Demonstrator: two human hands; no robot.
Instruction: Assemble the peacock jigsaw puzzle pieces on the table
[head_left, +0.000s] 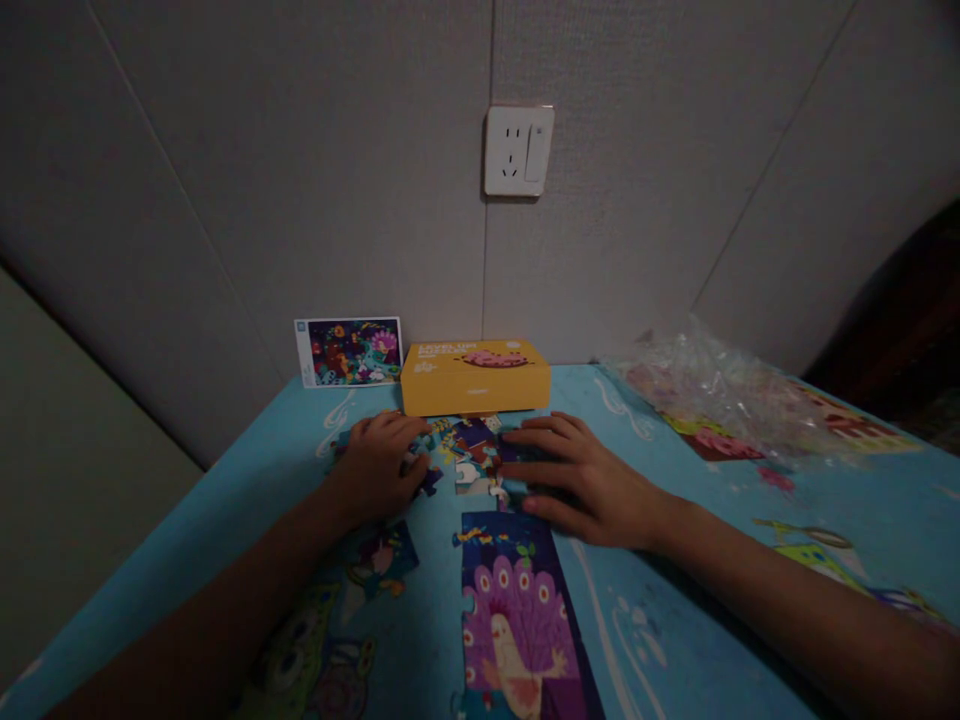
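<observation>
My left hand (382,465) rests palm down over loose jigsaw pieces (431,482); its fingers bend forward and the thumb stands apart from them. Across from it, my right hand (581,480) lies with fingers spread, the tips on more pieces at the right side of the pile (474,470). Parts of the pieces are hidden under both hands. Nearer to me is a joined puzzle section (517,610) showing a purple creature with eye-like spots. Beside it on the left, in the shadow of my left forearm, lies a dark piece group (382,558).
A yellow puzzle box (476,385) stands against the wall behind the pieces. To its left leans a reference picture card (352,352). Clear plastic wrapping (720,390) covers printed sheets at the right. A patterned blue cloth (637,600) covers the table. A socket (519,150) is on the wall.
</observation>
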